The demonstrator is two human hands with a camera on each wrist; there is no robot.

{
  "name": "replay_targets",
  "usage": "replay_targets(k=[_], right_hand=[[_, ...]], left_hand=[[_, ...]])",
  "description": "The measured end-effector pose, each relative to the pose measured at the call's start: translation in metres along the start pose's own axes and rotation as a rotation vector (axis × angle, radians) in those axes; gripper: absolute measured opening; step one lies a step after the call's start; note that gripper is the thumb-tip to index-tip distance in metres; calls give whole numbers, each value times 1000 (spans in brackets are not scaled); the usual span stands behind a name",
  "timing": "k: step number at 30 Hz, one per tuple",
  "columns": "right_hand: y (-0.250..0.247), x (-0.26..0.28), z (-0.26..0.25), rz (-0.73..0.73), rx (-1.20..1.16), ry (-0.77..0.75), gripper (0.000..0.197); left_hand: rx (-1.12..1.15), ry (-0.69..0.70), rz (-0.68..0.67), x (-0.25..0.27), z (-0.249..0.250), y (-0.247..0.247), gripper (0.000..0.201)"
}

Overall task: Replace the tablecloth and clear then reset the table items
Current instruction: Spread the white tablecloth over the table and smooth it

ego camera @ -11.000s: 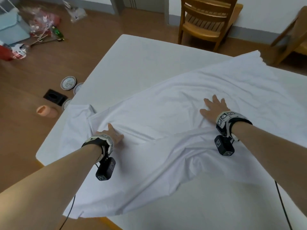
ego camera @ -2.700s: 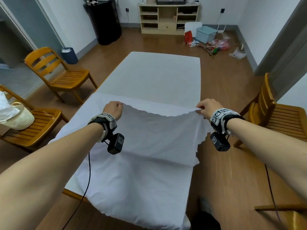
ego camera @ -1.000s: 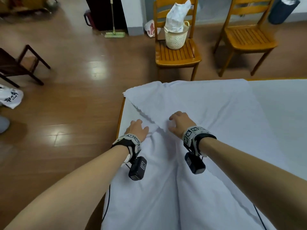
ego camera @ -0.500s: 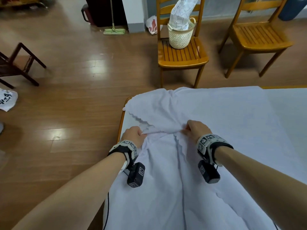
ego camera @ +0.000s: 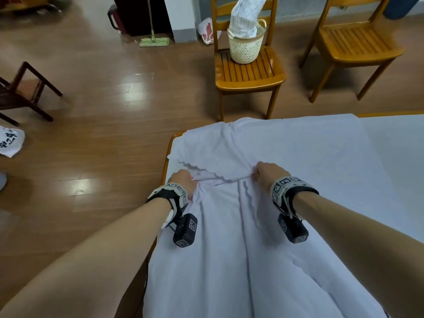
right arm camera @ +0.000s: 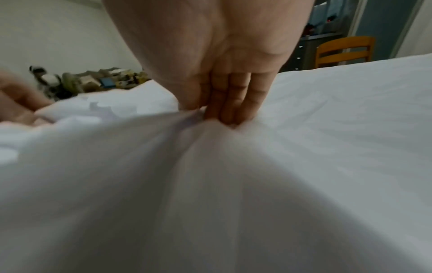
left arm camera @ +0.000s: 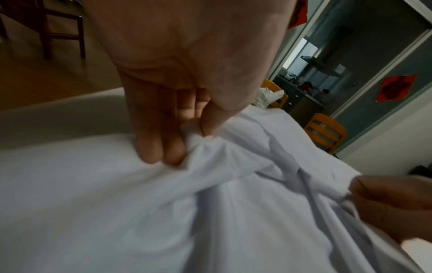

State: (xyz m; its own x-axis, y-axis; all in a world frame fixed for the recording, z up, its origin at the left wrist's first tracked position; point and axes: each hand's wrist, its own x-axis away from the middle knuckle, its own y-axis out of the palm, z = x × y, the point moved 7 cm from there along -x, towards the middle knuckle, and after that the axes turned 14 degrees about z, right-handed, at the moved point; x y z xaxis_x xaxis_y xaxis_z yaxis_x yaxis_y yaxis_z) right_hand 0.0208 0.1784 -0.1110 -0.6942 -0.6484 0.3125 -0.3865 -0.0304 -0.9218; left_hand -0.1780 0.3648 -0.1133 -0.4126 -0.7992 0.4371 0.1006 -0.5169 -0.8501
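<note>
A white tablecloth point(ego camera: 298, 161) with a scalloped edge lies rumpled over the corner of the table point(ego camera: 169, 145). My left hand point(ego camera: 185, 179) pinches a bunch of the cloth point(left arm camera: 210, 146) near the table's left edge, thumb against fingers. My right hand point(ego camera: 263, 174) pinches another fold of the cloth point(right arm camera: 194, 118) a little to the right. The scalloped hem runs taut between both hands. In the left wrist view my right hand point(left arm camera: 392, 199) shows at the right, gripping the same edge.
A wooden chair point(ego camera: 247, 74) with a woven basket point(ego camera: 246, 45) holding a white bag stands just beyond the table corner. Another wooden chair point(ego camera: 353, 47) stands to its right. A dark stool point(ego camera: 23, 92), a mop point(ego camera: 154, 41) and a white bag point(ego camera: 10, 141) are on the wooden floor at left.
Since a second ago both hands went from lying on the cloth to pinching its edge, and the corner is now bunched up. Earlier I stood at another side of the table.
</note>
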Motion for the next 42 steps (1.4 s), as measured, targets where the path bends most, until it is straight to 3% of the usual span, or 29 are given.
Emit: replay_targets(k=[3, 6, 8, 13, 15, 17, 21, 23, 25, 27, 28, 30, 32, 33, 35, 39, 42], right_hand=[[-37, 4, 32, 102, 38, 86, 20], [-80, 9, 85, 237, 104, 200, 26], [-102, 15, 127, 289, 146, 317, 29], [-113, 37, 213, 250, 75, 642, 30], [-104, 40, 223, 209, -4, 714, 34], [-96, 37, 214, 246, -49, 676, 45], [-86, 19, 136, 349, -32, 155, 62], [-72, 15, 93, 273, -95, 16, 73], [-54, 9, 62, 140, -156, 9, 86], [-39, 1, 48, 70, -114, 35, 84], [-36, -3, 46, 61, -59, 42, 71], [-32, -9, 50, 54, 31, 39, 38], [-33, -15, 56, 81, -15, 36, 24], [-38, -16, 62, 124, -77, 45, 22], [-54, -19, 79, 203, -150, 78, 22], [-90, -25, 149, 306, -78, 249, 23], [-108, -22, 205, 364, -66, 413, 22]], left_hand=[[-32, 1, 43, -2, 1, -24, 11], [-111, -6, 206, -10, -7, -58, 24], [-85, -57, 286, -17, -19, -72, 21], [221, -378, 437, -17, -56, -76, 14], [239, -396, 459, -6, -51, -69, 34], [204, -253, 419, 4, -33, -59, 49], [-40, 222, 296, 10, 23, -28, 54], [-101, 378, 241, 14, 50, -11, 51], [-188, 457, 151, 16, 68, 8, 62], [-249, 460, 87, 12, 81, 21, 71], [-239, 439, 86, 8, 85, 23, 69], [-194, 398, 121, -3, 92, 22, 45], [-140, 364, 206, -14, 97, 13, 11], [-81, 326, 249, -18, 98, 6, 5], [49, 214, 322, -30, 91, -10, 13], [276, 22, 448, -51, 76, -48, 27], [366, 8, 631, -51, 81, -80, 33]])
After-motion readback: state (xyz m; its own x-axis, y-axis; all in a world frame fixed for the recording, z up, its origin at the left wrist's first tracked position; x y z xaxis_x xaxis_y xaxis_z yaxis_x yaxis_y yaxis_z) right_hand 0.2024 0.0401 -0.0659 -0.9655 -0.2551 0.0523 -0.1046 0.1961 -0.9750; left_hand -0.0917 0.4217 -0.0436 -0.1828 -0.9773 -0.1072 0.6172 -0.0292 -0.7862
